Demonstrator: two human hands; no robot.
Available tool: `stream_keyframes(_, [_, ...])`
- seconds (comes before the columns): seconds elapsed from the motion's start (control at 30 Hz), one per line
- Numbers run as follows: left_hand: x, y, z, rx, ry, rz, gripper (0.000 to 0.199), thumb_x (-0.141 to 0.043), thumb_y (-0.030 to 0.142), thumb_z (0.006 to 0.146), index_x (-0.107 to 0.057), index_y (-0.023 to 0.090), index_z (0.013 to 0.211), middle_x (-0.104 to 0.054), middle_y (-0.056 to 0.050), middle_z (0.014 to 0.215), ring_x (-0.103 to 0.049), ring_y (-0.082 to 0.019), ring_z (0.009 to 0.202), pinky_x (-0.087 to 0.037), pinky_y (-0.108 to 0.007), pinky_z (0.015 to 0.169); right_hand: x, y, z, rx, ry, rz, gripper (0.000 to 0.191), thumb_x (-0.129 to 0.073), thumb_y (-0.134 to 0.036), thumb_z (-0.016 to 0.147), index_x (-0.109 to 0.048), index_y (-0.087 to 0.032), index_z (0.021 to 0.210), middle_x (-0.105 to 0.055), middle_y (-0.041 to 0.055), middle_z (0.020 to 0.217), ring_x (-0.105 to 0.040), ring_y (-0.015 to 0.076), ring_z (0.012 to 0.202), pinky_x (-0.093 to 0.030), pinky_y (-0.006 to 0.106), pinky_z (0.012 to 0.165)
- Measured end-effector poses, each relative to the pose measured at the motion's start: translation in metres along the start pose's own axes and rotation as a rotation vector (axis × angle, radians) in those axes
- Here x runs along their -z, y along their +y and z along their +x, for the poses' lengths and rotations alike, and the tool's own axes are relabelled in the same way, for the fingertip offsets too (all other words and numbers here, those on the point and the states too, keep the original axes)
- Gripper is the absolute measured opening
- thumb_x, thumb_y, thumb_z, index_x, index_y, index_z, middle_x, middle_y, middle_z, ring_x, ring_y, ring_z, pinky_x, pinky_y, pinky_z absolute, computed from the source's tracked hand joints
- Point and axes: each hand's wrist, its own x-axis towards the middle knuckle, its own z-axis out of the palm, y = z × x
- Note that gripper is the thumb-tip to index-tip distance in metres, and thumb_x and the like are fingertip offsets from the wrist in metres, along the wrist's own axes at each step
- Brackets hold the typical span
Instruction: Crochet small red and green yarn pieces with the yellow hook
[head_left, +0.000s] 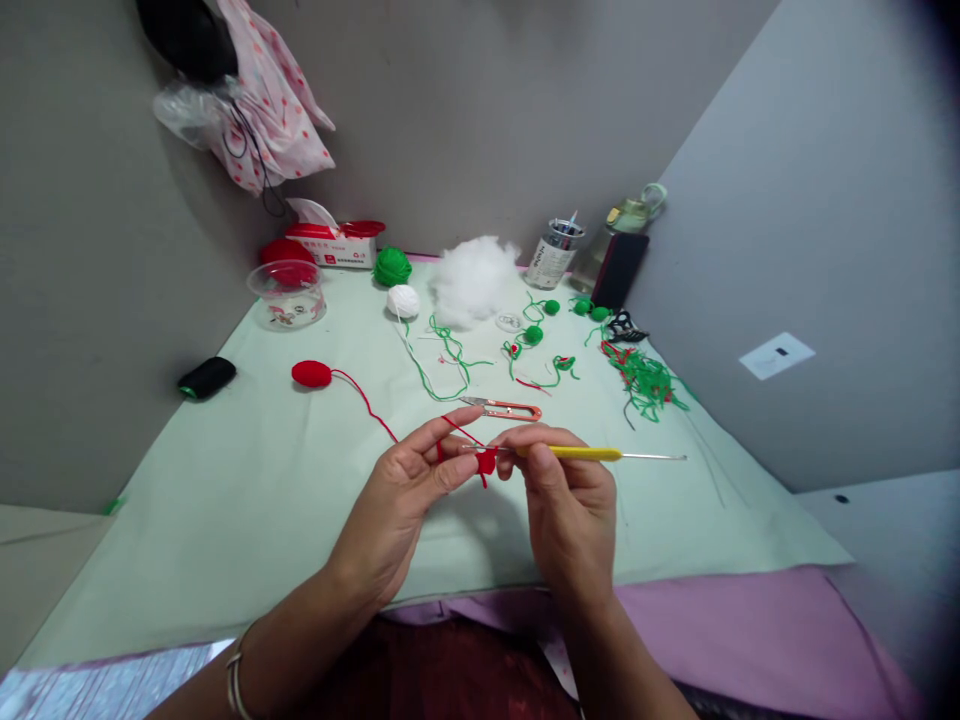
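Between my hands is a small red crochet piece (487,461), pinched by my left hand (409,490). Red yarn loops around a left finger and runs back to a red ball of yarn (311,374) on the table. My right hand (568,490) grips a crochet hook (581,453) by its yellow handle. The hook's near tip meets the red piece, and its other metal end points right. Just beyond my fingers lie orange-handled thread snips (514,410).
White stuffing (475,280), a white yarn ball (403,301) and a green yarn ball (391,266) sit farther back. A clear tub (287,306) stands left, with black yarn (207,379) nearer. Tangled green scraps (649,383) lie right, below a phone (621,270) and bottle (600,250).
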Motion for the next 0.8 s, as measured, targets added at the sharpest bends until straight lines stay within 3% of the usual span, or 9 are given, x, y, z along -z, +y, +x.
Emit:
stream_keyframes(0.33, [0.005, -0.004, 0.0, -0.188, 0.077, 0.186, 0.038, -0.082, 0.02, 0.089, -0.08, 0.033, 0.124, -0.072, 0.004, 0.086, -0.065, -0.012, 0.085, -0.05, -0.024, 0.084, -0.005, -0.005, -0.001, 0.117, -0.014, -0.141, 0.019, -0.062, -0.022, 0.105, -0.08, -0.027, 0.102, -0.077, -0.0003, 0.091, -0.067, 0.0126, 0.075, -0.056, 0.028, 0.071])
stream_keyframes(0.5, [0.004, -0.009, -0.002, -0.205, 0.103, 0.173, 0.04, -0.08, 0.021, 0.091, -0.077, 0.03, 0.129, -0.071, 0.005, 0.085, -0.063, -0.011, 0.083, -0.049, -0.024, 0.085, -0.008, -0.004, -0.004, 0.448, -0.027, -0.551, 0.025, -0.063, -0.011, 0.101, -0.078, -0.027, 0.111, -0.08, 0.0044, 0.098, -0.073, 0.0184, 0.088, -0.06, 0.033, 0.076])
stream_keyframes(0.6, [0.002, -0.009, -0.003, -0.134, 0.082, 0.073, 0.047, -0.084, 0.023, 0.088, -0.074, 0.027, 0.134, -0.073, 0.003, 0.086, -0.065, -0.014, 0.087, -0.049, -0.027, 0.089, -0.009, 0.0, -0.006, 0.647, -0.023, -0.777, 0.032, -0.069, -0.01, 0.097, -0.079, -0.03, 0.119, -0.081, 0.0086, 0.11, -0.075, 0.0227, 0.098, -0.062, 0.038, 0.082])
stream_keyframes(0.67, [0.0, -0.007, -0.003, -0.026, 0.055, -0.009, 0.051, -0.086, 0.024, 0.085, -0.074, 0.023, 0.134, -0.075, 0.0, 0.088, -0.066, -0.015, 0.089, -0.048, -0.028, 0.092, -0.01, 0.002, -0.006, 0.599, -0.011, -0.662, 0.032, -0.067, -0.011, 0.099, -0.079, -0.032, 0.12, -0.081, 0.0087, 0.114, -0.076, 0.0236, 0.101, -0.063, 0.039, 0.083])
stream_keyframes(0.8, [0.0, 0.002, -0.001, 0.097, 0.008, -0.076, 0.051, -0.087, 0.025, 0.082, -0.076, 0.021, 0.131, -0.078, -0.004, 0.096, -0.067, -0.018, 0.093, -0.046, -0.033, 0.098, -0.006, 0.001, -0.001, 0.227, -0.036, -0.231, 0.021, -0.063, -0.02, 0.103, -0.081, -0.03, 0.107, -0.083, 0.0045, 0.102, -0.075, 0.0191, 0.089, -0.062, 0.035, 0.078])
